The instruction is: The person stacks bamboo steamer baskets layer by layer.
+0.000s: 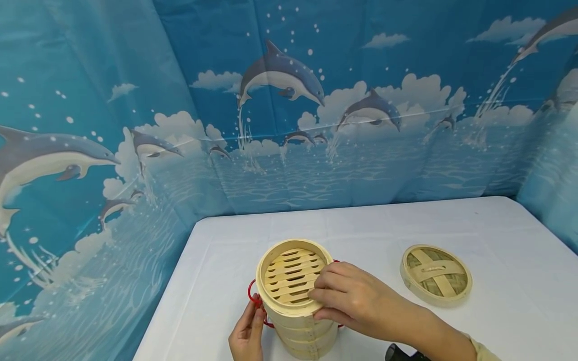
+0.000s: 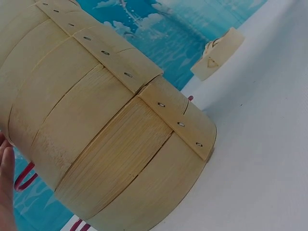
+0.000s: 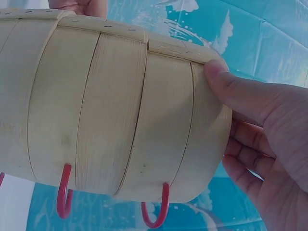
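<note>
A stack of round bamboo steamer baskets (image 1: 303,326) stands upright on the table, with a slatted floor (image 1: 289,281) showing inside the top tier. Thin red loop handles (image 3: 65,192) stick out from its sides. My right hand (image 1: 361,298) grips the near right part of the top rim, thumb against the outer wall and fingers over the edge. On the left side, my left hand (image 1: 248,331) pinches at a red loop (image 1: 254,292) of the upper tier. Only part of that hand (image 2: 6,180) enters the left wrist view, beside the bamboo wall.
The round woven bamboo lid (image 1: 435,275) lies on the white-covered table (image 1: 361,225), right of the stack. A dark object (image 1: 399,353) pokes in at the bottom edge, under the right forearm. Behind the table hangs a blue dolphin-print curtain (image 1: 280,175).
</note>
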Demonstrator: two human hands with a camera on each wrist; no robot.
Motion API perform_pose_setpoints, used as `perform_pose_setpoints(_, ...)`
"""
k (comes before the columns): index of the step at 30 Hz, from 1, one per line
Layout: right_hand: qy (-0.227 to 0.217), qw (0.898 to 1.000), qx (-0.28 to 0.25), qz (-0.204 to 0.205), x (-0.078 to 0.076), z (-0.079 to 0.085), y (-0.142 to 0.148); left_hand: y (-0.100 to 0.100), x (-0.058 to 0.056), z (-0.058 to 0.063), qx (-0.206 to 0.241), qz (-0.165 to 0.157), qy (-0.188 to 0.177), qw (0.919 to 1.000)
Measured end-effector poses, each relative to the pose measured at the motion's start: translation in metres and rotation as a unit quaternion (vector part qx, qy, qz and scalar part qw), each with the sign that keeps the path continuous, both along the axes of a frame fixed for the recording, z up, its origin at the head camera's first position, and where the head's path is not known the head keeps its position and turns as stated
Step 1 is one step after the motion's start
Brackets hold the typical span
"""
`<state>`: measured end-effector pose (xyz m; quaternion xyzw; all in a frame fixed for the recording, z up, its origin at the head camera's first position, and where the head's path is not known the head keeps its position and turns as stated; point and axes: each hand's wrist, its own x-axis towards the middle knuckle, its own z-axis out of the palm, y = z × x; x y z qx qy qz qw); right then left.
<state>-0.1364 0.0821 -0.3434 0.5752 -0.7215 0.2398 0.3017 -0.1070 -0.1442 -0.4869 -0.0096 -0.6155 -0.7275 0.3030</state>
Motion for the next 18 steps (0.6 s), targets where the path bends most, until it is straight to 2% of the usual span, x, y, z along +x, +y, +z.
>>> perform_pose_setpoints(6,0.024,0.999,-0.031,-0.012,-0.001,0.003,0.007,0.000,0.000,0.001,-0.001,0.001,0.007,1.0000)
perform_pose_setpoints(10,0.023,0.999,-0.043,-0.025,-0.006,0.006,0.017,-0.001,0.000,0.001,0.000,0.000,0.009,1.0000)
perform_pose_setpoints(13,-0.002,0.998,-0.035,-0.052,-0.009,0.005,0.029,-0.001,0.000,0.001,0.001,0.001,-0.002,1.0000)
perform_pose_setpoints(18,-0.035,0.992,-0.019,-0.117,-0.019,-0.004,0.055,-0.001,0.000,-0.001,0.011,-0.012,0.007,0.9998)
